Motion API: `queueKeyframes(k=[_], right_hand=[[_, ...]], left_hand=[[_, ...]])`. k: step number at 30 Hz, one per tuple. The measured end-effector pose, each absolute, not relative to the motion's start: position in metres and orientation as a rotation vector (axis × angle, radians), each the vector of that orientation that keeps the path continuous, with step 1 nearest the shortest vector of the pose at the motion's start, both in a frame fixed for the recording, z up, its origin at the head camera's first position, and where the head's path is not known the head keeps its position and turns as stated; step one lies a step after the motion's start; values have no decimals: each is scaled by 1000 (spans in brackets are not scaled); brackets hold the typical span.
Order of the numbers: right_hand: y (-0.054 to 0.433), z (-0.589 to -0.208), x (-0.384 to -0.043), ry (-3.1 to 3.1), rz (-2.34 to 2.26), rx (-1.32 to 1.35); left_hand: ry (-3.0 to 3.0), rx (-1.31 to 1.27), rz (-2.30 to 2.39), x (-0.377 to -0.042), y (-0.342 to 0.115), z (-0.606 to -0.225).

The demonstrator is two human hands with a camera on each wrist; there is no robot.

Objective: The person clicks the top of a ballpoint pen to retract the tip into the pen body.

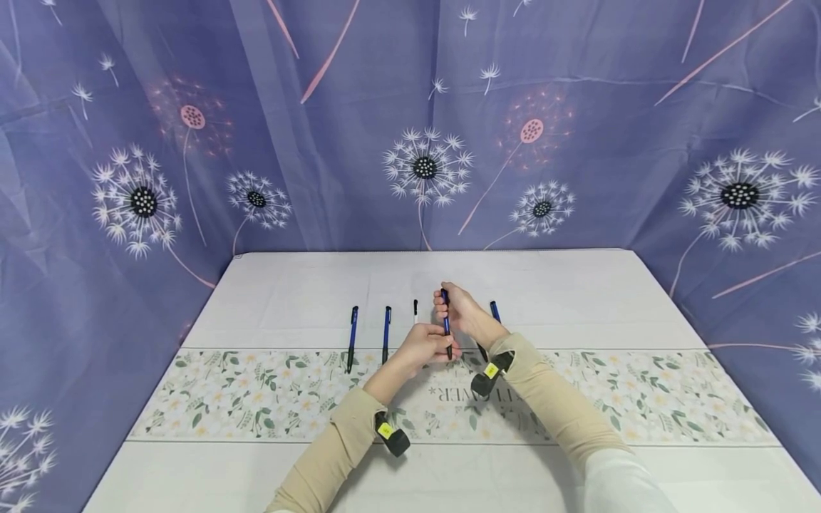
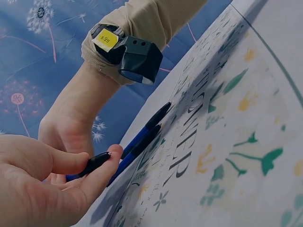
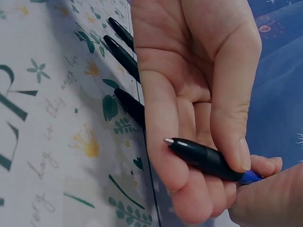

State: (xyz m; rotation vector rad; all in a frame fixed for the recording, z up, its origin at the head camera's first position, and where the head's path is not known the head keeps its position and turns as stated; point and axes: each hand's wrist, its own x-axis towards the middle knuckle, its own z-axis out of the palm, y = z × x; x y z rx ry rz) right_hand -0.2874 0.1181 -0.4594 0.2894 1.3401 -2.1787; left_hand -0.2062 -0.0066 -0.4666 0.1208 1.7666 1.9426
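Observation:
Both hands hold one blue pen [image 1: 446, 322] with a black grip, close over the table. My left hand [image 1: 425, 347] pinches its black grip [image 2: 97, 163] between thumb and fingers, and the metal writing point pokes out past the fingertips in the right wrist view. Higher up, my right hand [image 1: 463, 310] curls its fingers round the blue barrel's top end. To the left lie two blue pens, one outermost [image 1: 352, 340] and one nearer [image 1: 387, 335]. A white pen with a black clip [image 1: 415, 311] is partly hidden behind my left hand.
Right of the hands, another blue pen [image 1: 494, 311] is partly covered by the right wrist; two pens [image 2: 142, 142] show there in the left wrist view. A floral printed strip [image 1: 256, 399] crosses the white table [image 1: 308, 285]. Purple dandelion curtains [image 1: 346, 178] enclose the table.

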Motion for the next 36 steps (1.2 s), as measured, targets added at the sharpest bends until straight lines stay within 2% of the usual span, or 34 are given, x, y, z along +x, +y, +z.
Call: queueKeyframes(k=[6, 12, 36], right_hand=[[119, -458, -287, 1351, -2071, 290], [116, -441, -278, 1327, -2057, 347], [117, -442, -275, 1212, -2104, 371]], left_hand=[[1768, 116, 1945, -207, -6, -467], [1774, 123, 1944, -206, -6, -464], [1708, 144, 1970, -205, -5, -466]])
